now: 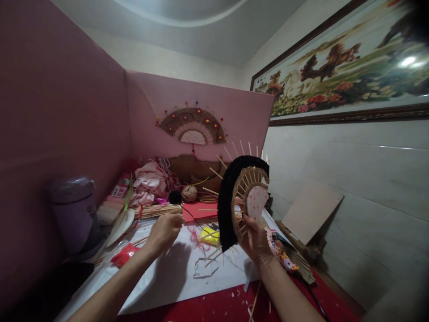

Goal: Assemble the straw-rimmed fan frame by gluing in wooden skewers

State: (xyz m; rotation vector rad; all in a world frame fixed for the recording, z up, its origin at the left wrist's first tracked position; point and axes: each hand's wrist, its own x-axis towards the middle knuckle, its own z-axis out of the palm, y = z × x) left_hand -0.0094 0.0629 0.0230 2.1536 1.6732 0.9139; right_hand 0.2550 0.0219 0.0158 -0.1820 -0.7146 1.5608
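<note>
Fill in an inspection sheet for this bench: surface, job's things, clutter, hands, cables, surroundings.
Surface: white sheet over a red covering; small pale scraps on the red.
Job's things: black-banded fan with radiating sticks, held up above the sheet.
Clutter: yellow packet, red packet, stick bundle, twine ball, crumpled pink cloth.
Hands: right hand grips the fan low, near its spotted centre; left hand has curled fingers, contents unclear.
Cables: dark cord at right; cannot tell whether it is a cable.
Surroundings: pink partition bearing a brown fan; framed horse picture on the right wall.
</note>
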